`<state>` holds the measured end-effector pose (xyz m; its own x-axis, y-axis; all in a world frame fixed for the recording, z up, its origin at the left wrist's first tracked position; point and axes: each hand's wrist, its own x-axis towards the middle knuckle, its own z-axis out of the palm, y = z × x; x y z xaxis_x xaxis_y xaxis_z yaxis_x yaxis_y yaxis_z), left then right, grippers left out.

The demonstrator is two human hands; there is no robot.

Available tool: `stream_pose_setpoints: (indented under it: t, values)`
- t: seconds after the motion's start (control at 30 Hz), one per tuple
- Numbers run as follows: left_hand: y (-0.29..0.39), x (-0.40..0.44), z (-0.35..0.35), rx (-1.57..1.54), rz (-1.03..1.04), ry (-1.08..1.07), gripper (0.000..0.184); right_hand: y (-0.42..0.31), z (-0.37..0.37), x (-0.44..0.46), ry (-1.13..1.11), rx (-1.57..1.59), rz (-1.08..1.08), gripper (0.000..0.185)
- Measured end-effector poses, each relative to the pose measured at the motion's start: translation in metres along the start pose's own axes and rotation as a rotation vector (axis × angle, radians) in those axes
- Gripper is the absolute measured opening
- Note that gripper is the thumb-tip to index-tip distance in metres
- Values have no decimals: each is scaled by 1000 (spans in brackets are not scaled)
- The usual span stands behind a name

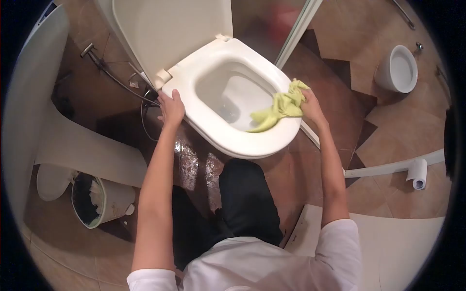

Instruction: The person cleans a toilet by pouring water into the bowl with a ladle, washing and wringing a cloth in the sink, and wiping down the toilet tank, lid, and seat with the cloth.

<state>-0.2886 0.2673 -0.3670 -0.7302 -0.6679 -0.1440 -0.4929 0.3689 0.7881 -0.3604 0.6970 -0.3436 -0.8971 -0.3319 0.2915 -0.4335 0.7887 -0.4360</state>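
A white toilet seat (264, 145) lies down on the bowl, while the lid (174, 24) stands raised behind it. My right hand (313, 107) grips a crumpled yellow-green cloth (286, 104) at the seat's right side. One end of the cloth hangs over the inner rim of the opening. On the seat's left edge, near the hinge, rests my left hand (172, 106), its thumb apart from the other fingers and nothing seen in it. Some of its fingertips are hard to see against the dark floor.
A hand shower (87, 50) with its hose hangs at the left. Below it stands a lidded waste bin (114, 201), open, with paper inside. A glass shower panel's frame (298, 31) borders the toilet's right. Farther right are a white bucket-like vessel (400, 70) and a paper roll (417, 173).
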Motion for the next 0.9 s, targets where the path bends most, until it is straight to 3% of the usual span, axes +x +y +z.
stream_pose_setpoints:
  t: [0.13,0.2,0.3,0.37,0.4,0.5,0.57,0.6,0.63,0.7,0.77,0.83,0.9]
  values:
    - [-1,-2,7,-57,-44,-10,71,-59,12,-56,109,-31,249,36]
    - [-7,3,20,-191,-21,80,69,-96,28,-98,211,-50,215,34]
    - [8,-10,13,-131,-77,74,67,-176,44,-137,220,157,210,40]
    - [9,-11,10,-141,-66,59,68,-194,85,-165,276,336,50,42]
    - [9,-11,10,-94,-58,62,69,-203,89,-172,140,563,105,39]
    - [0,-12,9,-41,-19,80,74,-183,81,-174,351,734,356,32]
    - [2,-32,3,164,198,208,74,-166,38,-159,514,1316,553,28]
    - [-1,-46,2,275,369,141,72,-141,25,-155,562,1555,596,30]
    - [-3,-64,2,387,538,73,71,-107,21,-155,579,1523,505,36]
    - [9,-109,0,490,813,-86,65,-68,7,-149,480,1832,438,46]
    - [10,-129,14,474,817,-118,65,-47,33,-137,484,1824,412,51]
    - [7,-132,21,455,826,-140,65,-81,65,-114,636,1347,487,53]
    - [5,-130,26,420,804,-119,66,-64,68,-88,702,1332,479,53]
